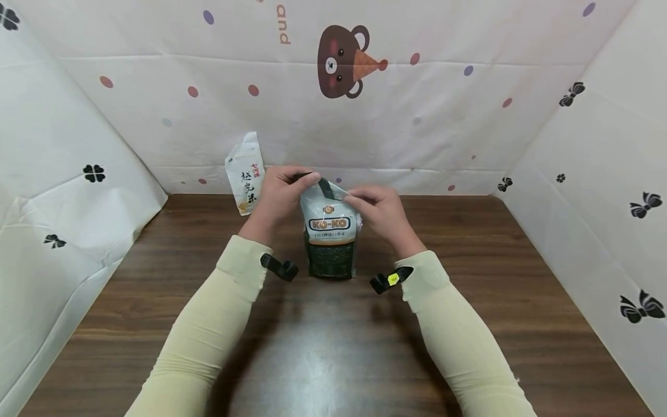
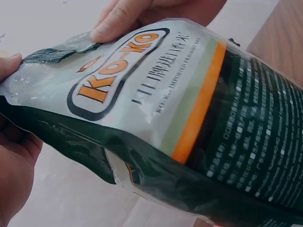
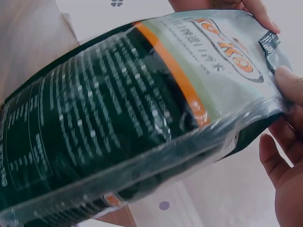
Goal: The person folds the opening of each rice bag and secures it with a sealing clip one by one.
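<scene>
White sheet backdrop [image 1: 292,133] covers back and both sides: bear and dots at the rear, black bows on the right, mostly clovers on the left. Below it, brown wood-grain table [image 1: 521,324], its back edge meeting the sheet, glare patch toward the front.

Two pale yellow sleeves [image 1: 200,341] come in from the front edge, one per side.

KO-KO rice bag [image 1: 332,258]: upright on the table, about midway between left and right edges, nearer the back edge than the front. White upper part, orange stripe, dark green lower part with fine white print. Upper part pulled narrow and creased; can't tell from here whether the mouth is sealed.

White rice bag [image 1: 245,176], red and black characters: at the table's back edge, left of centre, leaning slightly, just beside the left hand.

Left hand [image 1: 277,194]: grasping the KO-KO bag's top left corner, thumb on the front face. Right hand [image 1: 384,213]: grasping the top right corner, thumb likewise on the front. Neither is released.

Black wrist cameras [image 1: 279,267] sit at both cuffs, well above the table's front edge. Dark green strip [image 1: 325,188] slants across the bag top between the hands. Yellow sticker [image 1: 393,279] on the right camera.
</scene>
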### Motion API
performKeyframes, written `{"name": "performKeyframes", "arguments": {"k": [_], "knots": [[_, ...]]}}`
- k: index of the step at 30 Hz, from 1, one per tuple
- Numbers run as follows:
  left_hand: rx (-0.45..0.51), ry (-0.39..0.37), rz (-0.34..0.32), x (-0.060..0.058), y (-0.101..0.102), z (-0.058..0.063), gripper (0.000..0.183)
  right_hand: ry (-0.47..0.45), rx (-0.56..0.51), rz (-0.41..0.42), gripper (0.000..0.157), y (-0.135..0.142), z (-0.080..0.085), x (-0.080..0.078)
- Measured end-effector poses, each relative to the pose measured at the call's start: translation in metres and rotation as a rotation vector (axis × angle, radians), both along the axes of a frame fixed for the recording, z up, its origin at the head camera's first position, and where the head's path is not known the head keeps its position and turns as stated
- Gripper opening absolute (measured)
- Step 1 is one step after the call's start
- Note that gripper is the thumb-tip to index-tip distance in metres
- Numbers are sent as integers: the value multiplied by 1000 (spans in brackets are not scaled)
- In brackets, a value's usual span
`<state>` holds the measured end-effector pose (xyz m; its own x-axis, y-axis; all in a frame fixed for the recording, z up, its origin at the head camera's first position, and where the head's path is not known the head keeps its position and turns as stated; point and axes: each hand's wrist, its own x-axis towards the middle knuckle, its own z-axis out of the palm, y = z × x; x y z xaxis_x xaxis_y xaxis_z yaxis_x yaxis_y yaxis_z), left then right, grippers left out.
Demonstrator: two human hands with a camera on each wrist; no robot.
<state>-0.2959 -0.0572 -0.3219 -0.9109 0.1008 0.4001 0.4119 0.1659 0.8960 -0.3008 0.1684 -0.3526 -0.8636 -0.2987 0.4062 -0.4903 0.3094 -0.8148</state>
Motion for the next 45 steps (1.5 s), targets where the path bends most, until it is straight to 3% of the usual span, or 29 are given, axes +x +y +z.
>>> {"name": "performKeyframes", "arguments": {"k": [5,9,13,18,24,33,41,45], "knots": [[16,-130,-20,-6,3,-3,28,41,-48,-2,22,3,-3,-4],[2,-224,-46,-7,6,-16,33,41,-90,16,21,3,-5,-7],[54,-257,-75,-7,10,-27,33,26,-139,29,20,0,-7,-9],[61,-294,-30,-6,12,-28,32,5,-152,21,20,-3,-9,-12],[49,-273,39,-4,9,-24,26,-11,-167,36,24,-11,-9,-16],[58,-202,40,-9,12,-28,26,8,-273,33,19,-14,-17,-24],[45,-270,109,-6,16,-39,32,-2,-319,55,20,-16,-31,-25],[50,-236,137,-9,17,-39,32,-15,-317,67,23,-15,-29,-29]]}}
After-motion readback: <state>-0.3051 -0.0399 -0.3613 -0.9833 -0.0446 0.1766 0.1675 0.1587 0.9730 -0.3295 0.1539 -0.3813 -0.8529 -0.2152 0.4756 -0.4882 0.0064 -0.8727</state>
